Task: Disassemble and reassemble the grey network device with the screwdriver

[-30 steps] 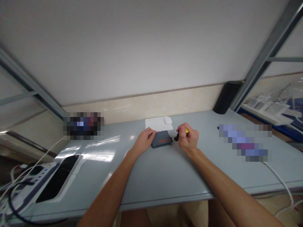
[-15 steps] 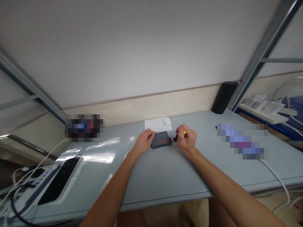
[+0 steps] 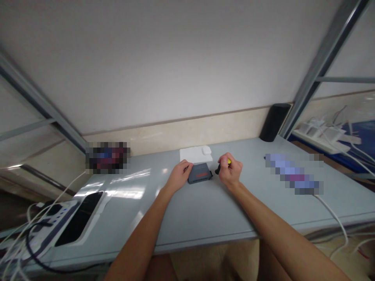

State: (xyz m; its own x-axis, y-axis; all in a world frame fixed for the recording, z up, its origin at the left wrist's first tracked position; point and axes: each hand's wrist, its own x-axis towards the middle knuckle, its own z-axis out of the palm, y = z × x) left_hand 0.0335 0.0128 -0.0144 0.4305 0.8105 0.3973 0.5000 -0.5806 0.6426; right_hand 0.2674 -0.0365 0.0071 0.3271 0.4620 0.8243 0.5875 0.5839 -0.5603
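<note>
A screwdriver (image 3: 222,165) with a black-and-yellow handle is clasped in the closed right hand (image 3: 231,172), its tip directed toward the right end of a small grey box-shaped device (image 3: 199,173) bearing a red label. The device is steadied at its left end by the left hand (image 3: 177,177), whose fingers are curled against the casing. It lies flat on the grey table (image 3: 205,212), near the far middle, between the two hands. Whether the tip is seated in a screw cannot be told at this scale. The casing appears shut and whole, and no removed screws or parts are visible; the work is therefore judged to be at an early stage. Just behind the device a white pad (image 3: 191,153) is shown, with a small white case (image 3: 206,150) upon it. A black cylinder (image 3: 273,121) stands at the far right, and a power strip (image 3: 43,218) with white cables occupies the near left.
</note>
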